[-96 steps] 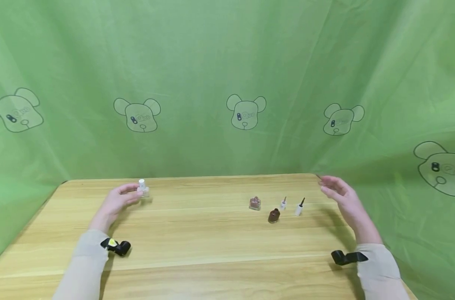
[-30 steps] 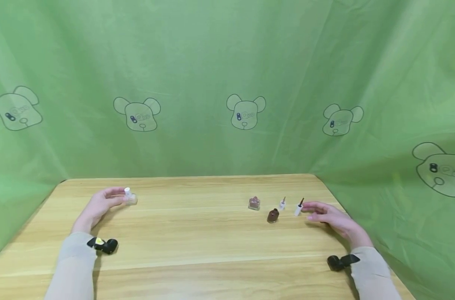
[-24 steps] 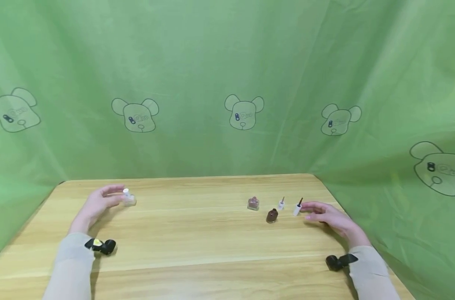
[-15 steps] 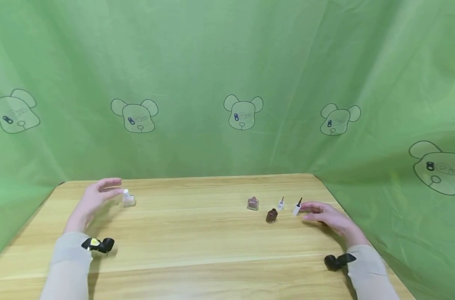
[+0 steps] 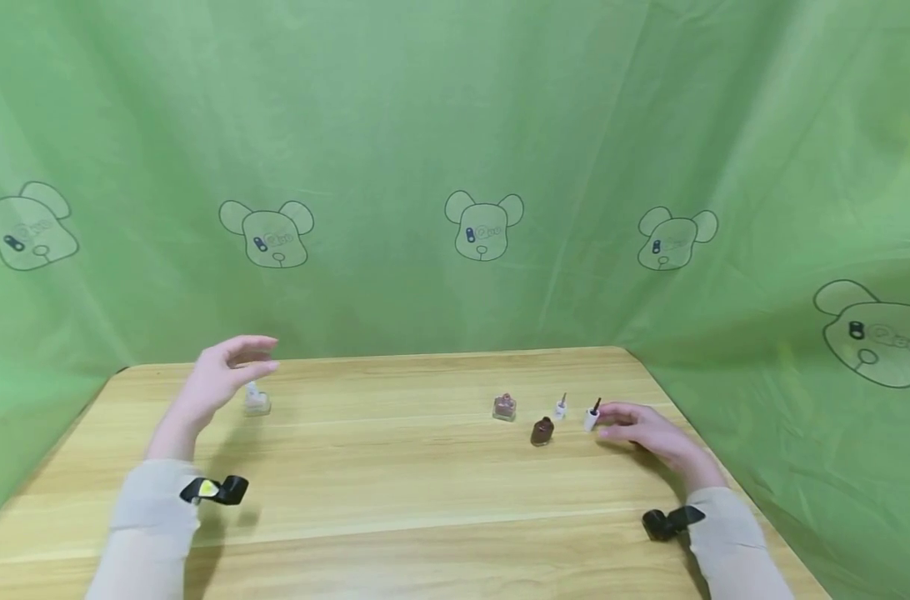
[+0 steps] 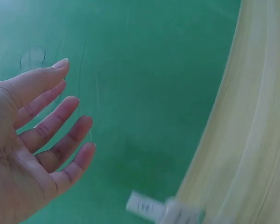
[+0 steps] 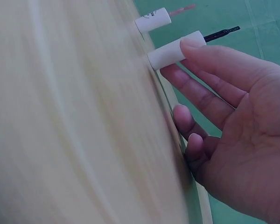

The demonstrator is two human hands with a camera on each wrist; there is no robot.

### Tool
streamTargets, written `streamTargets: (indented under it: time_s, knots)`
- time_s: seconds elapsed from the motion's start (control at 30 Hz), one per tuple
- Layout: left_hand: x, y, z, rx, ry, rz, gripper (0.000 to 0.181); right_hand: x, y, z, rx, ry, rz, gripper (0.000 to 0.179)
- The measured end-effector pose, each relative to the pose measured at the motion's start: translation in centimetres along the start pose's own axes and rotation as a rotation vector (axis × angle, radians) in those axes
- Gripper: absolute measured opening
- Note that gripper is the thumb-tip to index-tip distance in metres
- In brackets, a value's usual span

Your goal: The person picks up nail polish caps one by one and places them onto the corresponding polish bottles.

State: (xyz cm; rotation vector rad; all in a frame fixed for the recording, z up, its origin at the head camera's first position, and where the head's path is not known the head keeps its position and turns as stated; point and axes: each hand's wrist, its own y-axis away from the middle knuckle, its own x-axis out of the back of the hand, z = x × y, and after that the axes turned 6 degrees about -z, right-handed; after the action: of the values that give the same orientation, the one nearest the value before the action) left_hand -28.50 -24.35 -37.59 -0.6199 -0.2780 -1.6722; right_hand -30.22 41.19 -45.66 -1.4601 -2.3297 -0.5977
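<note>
My left hand [image 5: 226, 373] hovers above and beside a capped nail polish bottle [image 5: 257, 403], fingers loosely bent and holding nothing. In the left wrist view that bottle's white cap [image 6: 146, 206] is blurred at the bottom edge. On the right, my right hand [image 5: 646, 429] pinches a white nail polish cap [image 7: 175, 50] between thumb and fingers; it stands on the table, its dark brush pointing up. Another white cap [image 5: 560, 410] with a pinkish brush stands just left of it. Two uncapped bottles are nearby, a dark brown one [image 5: 542, 432] and a mauve one [image 5: 504, 407].
A light wood table [image 5: 395, 500] lies under everything. Behind it and to the right hangs a green curtain [image 5: 395, 167] printed with bear faces. Each sleeve carries a black wrist camera [image 5: 226, 490].
My left hand has let go of the clear-looking bottle and lifted up and to the right. My right hand came down from the table's far right corner to the dark-brush cap and stays there.
</note>
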Motion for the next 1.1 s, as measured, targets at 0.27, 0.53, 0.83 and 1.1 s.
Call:
streamTargets:
  time_s: [0.27,0.53,0.83,1.1]
  knots:
    - [-3.5,-0.9,2.6,-0.068,0.032,-0.121,0.049,-0.4,-0.5,-0.2,-0.039,0.038,0.038,0.062]
    - [-7.5,-1.5,3.6,-0.167,0.061,-0.228,0.044,-0.9,-0.7,-0.7,-0.059,0.037,0.06,0.061]
    - [-11.7,-1.4,4.5,-0.214,0.09,-0.374,0.041,-0.7,-0.8,-0.6,-0.024,0.028,0.057,0.048]
    - [-15.5,-0.7,5.1,-0.208,0.131,-0.471,0.035,-0.8,-0.8,-0.8,-0.039,0.037,0.065,0.048]
